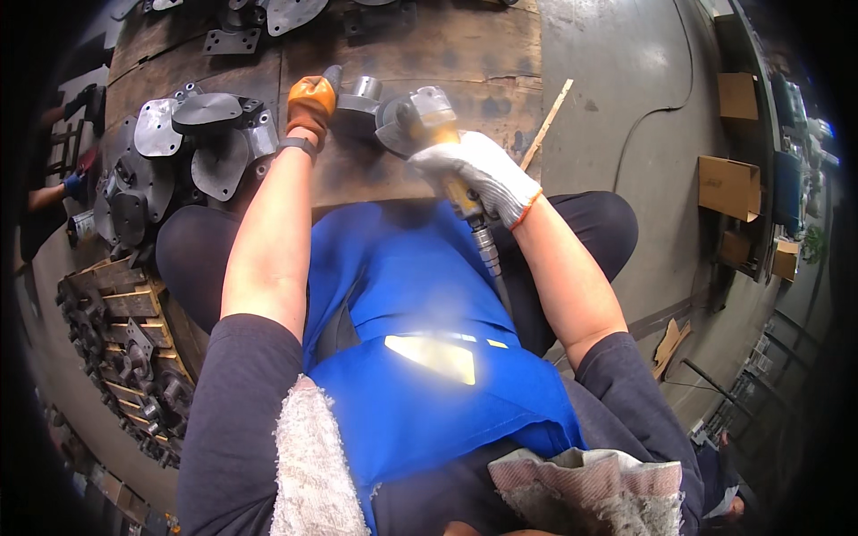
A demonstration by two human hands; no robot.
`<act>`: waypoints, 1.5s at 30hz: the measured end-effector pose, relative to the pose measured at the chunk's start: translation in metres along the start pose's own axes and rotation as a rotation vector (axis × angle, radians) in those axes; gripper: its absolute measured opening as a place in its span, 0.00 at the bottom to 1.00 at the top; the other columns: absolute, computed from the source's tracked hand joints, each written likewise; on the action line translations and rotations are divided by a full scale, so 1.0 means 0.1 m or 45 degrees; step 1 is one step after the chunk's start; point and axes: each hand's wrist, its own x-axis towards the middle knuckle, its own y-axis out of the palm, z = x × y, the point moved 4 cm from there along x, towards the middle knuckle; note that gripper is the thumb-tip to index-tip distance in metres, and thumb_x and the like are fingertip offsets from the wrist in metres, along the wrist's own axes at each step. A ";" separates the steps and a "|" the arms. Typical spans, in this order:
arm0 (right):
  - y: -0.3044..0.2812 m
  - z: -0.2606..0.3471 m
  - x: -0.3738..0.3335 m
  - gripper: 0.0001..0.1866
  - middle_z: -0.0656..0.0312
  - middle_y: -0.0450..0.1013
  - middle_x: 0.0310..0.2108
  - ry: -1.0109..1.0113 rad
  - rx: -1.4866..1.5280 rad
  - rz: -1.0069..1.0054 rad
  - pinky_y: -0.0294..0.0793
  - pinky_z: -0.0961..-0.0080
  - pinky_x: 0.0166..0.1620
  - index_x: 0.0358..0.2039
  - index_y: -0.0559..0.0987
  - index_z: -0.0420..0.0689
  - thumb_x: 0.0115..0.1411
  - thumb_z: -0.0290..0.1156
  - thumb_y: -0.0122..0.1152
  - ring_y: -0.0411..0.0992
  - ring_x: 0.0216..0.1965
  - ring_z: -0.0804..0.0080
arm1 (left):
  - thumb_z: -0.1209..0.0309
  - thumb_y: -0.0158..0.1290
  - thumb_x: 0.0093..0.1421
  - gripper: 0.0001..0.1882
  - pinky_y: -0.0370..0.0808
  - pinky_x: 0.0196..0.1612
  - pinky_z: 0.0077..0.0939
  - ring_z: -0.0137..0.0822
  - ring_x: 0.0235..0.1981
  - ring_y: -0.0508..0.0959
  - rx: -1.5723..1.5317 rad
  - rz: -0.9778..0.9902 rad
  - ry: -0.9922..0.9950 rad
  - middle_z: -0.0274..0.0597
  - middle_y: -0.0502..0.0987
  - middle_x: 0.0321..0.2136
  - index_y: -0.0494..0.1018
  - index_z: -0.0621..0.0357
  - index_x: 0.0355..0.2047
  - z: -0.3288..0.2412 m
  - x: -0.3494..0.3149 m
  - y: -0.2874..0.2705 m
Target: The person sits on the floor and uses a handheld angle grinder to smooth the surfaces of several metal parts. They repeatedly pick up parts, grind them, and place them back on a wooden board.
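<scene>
My left hand (311, 103), in an orange glove, is closed at the left edge of a dark metal part with a short round boss (365, 92), which rests on the wooden tabletop (420, 49). My right hand (478, 174), in a white knit glove with an orange cuff, is wrapped round a yellow air-powered angle grinder (460, 195). Its disc (393, 125) is beside the part's right side; whether they touch I cannot tell. From the grinder's rear end a metal hose coupling (486, 248) runs down past my right thigh.
Left of my left arm lies a pile of flat metal plates and brackets (219, 161); further metal parts (295, 13) sit at the far edge. A wooden stick (547, 125) leans at the table's right edge. Cardboard boxes (728, 188) stand right. Another person's gloved hand (71, 185) shows far left.
</scene>
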 end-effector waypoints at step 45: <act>-0.02 -0.09 0.06 0.19 0.60 0.75 0.23 -0.144 -0.197 0.016 0.70 0.75 0.34 0.26 0.81 0.40 0.48 0.45 0.70 0.70 0.26 0.73 | 0.71 0.45 0.64 0.14 0.76 0.45 0.30 0.42 0.41 0.81 0.678 0.304 0.052 0.43 0.80 0.37 0.73 0.49 0.49 -0.04 0.10 -0.06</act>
